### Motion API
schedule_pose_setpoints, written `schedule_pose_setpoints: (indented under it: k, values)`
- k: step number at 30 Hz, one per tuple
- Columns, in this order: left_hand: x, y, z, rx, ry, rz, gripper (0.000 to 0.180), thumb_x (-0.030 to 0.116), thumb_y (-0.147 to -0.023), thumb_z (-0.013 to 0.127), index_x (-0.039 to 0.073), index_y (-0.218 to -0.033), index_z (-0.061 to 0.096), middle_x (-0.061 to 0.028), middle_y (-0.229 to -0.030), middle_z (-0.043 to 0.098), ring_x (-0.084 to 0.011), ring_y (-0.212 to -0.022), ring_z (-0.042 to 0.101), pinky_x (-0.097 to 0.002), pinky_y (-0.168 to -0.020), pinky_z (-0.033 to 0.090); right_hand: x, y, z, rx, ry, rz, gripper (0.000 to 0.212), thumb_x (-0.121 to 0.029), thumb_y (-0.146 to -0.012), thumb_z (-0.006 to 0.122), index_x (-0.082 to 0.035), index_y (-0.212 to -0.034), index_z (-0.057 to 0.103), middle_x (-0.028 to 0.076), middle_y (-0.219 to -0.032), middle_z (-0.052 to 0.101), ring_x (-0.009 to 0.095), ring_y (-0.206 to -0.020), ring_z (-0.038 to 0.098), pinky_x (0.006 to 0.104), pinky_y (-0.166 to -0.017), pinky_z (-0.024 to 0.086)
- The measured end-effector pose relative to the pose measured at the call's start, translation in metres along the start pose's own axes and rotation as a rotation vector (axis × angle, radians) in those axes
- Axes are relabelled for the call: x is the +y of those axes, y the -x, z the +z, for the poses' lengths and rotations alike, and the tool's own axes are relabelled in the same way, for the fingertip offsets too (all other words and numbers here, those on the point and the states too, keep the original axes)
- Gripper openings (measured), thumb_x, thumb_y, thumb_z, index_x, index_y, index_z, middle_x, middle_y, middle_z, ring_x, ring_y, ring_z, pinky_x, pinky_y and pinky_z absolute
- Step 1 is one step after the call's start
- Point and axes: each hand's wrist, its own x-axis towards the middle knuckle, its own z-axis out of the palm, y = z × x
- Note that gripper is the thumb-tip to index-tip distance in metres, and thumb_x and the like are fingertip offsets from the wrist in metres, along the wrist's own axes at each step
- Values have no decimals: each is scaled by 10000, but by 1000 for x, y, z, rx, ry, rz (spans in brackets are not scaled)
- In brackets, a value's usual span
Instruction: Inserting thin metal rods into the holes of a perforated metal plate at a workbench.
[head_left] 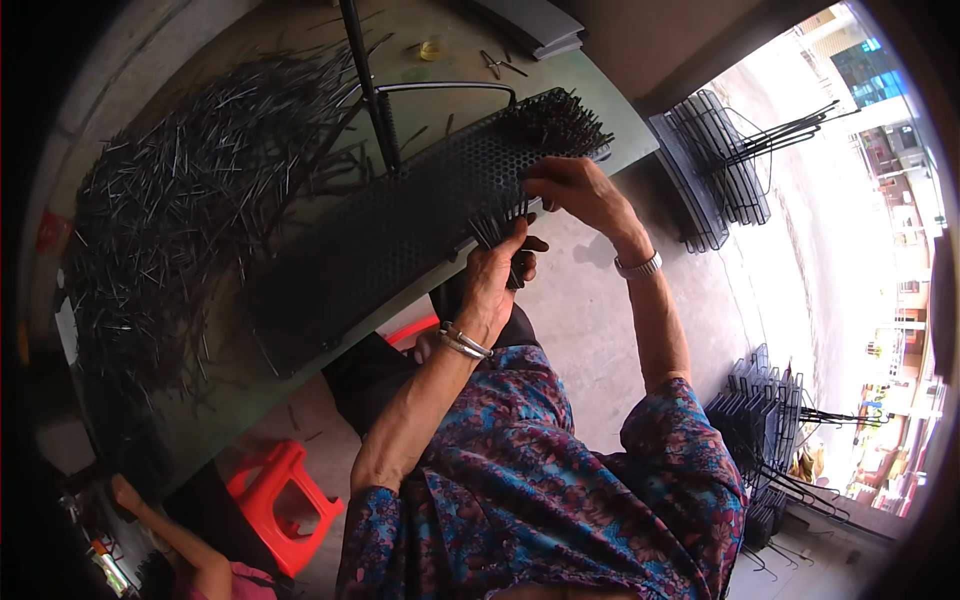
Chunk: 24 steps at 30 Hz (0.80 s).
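1. Left hand (pixel 494 268) grips a rod bundle (pixel 488 229) by the perforated tray's (pixel 400 222) near edge.
2. Right hand (pixel 578 190), fingers bent, is just right; I cannot tell its grip.
3. Standing rods (pixel 562 120) crowd the tray's right end.

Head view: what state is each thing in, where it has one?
Left hand, closed around dark rods
Right hand, fingers bent, hold unclear
Perforated board, clustered rods at its right end, bare holes near its middle
Loose rods, heaped in a tangle on the table
Red stool, unoccupied
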Motion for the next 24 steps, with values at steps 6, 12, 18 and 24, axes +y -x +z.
schedule_pose_setpoints:
  k: [6, 12, 18, 24]
  values:
    - [-3, -1, 4, 12, -98, -49, 243, 272, -934, 605, 52, -1025, 652, -116, -856, 707, -97, -588, 558, -223, -487, 378, 13, 6, -4, -52, -121, 11, 196, -170, -897, 623, 25, -914, 635, 59, -742, 641, 110, -667, 618, 263, -611, 509]
    - [-2, -1, 5, 58, -215, 9, 283, 327, -935, 596, 89, -1084, 635, -88, -918, 717, -130, -675, 635, -230, -540, 444, 7, 16, -13, -45, -221, 67, 157, -122, -917, 595, 31, -936, 624, 63, -778, 658, 135, -696, 658, 262, -630, 535]
    - [-2, -7, -7, 93, -152, -116, 321, 383, -924, 604, 148, -1143, 619, -95, -974, 708, -146, -794, 664, -270, -616, 519, 3, 11, -31, 651, 182, -129, 126, -70, -906, 561, 18, -967, 627, 120, -802, 709, 173, -743, 706, 270, -679, 541]
    - [-14, -11, -2, 82, -18, -71, 303, 326, -942, 581, 77, -1114, 591, -149, -952, 692, -205, -764, 673, -324, -668, 555, 28, -14, -26, 785, 394, -236, 71, -73, -901, 556, -18, -928, 591, 148, -762, 655, 282, -690, 655, 347, -613, 499]
